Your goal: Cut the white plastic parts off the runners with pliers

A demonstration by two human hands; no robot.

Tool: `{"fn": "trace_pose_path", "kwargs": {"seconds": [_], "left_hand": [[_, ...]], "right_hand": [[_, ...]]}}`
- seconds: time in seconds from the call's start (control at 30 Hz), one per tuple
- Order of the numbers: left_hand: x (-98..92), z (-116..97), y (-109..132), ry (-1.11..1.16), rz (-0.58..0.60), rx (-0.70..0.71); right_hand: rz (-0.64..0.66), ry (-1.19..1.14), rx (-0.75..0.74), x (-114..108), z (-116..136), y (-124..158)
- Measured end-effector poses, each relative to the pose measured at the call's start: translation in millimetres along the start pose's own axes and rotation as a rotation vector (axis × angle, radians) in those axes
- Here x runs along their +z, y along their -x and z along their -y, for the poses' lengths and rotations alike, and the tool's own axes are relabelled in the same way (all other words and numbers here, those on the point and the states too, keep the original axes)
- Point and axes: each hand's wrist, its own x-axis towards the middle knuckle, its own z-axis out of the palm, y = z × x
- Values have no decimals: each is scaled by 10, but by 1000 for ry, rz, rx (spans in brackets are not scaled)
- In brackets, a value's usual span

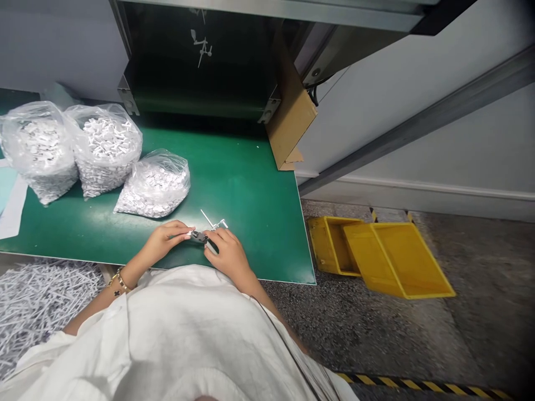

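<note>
Close to the table's front edge, my left hand [167,240] is closed in a pinch on a small white plastic piece [190,234]. My right hand [228,252] has its fingers closed round a small dark grey piece [198,237], which meets the white piece between the two hands. Whether the pieces are joined, I cannot tell. Just beyond the right fingers shows a white plastic part with a thin rod [209,219]; the fingers partly hide it, and I cannot tell if it is held or lying on the green tabletop [251,189].
Three clear bags of small white pieces, a nearer bag [154,186] and two behind [106,147], stand on the left. A conveyor belt [200,92] carries white parts at the back, beside a cardboard sheet [292,111]. White sticks [45,301] lie lower left; yellow bins [397,259] sit right.
</note>
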Motion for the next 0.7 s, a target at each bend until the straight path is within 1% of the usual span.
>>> {"fn": "trace_pose_path", "kwargs": {"seconds": [0.17, 0.27, 0.37, 0.47, 0.53, 0.6, 0.7], "left_hand": [[-40, -15, -1, -11, 35, 0], [-52, -29, 7, -19, 31, 7], [-54, -41, 14, -44, 9, 10], [-61, -53, 20, -89, -41, -4], [-67, -63, 26, -124, -72, -9], [-70, -74, 31, -154, -97, -2], [-60, -82, 31, -180, -123, 6]], "right_hand": [[20, 37, -31, -17, 2, -6], [13, -19, -30, 33, 14, -2], [-56, -123, 23, 127, 34, 8], [-172, -187, 154, 192, 29, 13], [-238, -208, 231, 197, 0, 18], [-272, -218, 256, 183, -36, 32], [-283, -244, 227, 164, -76, 77]]}}
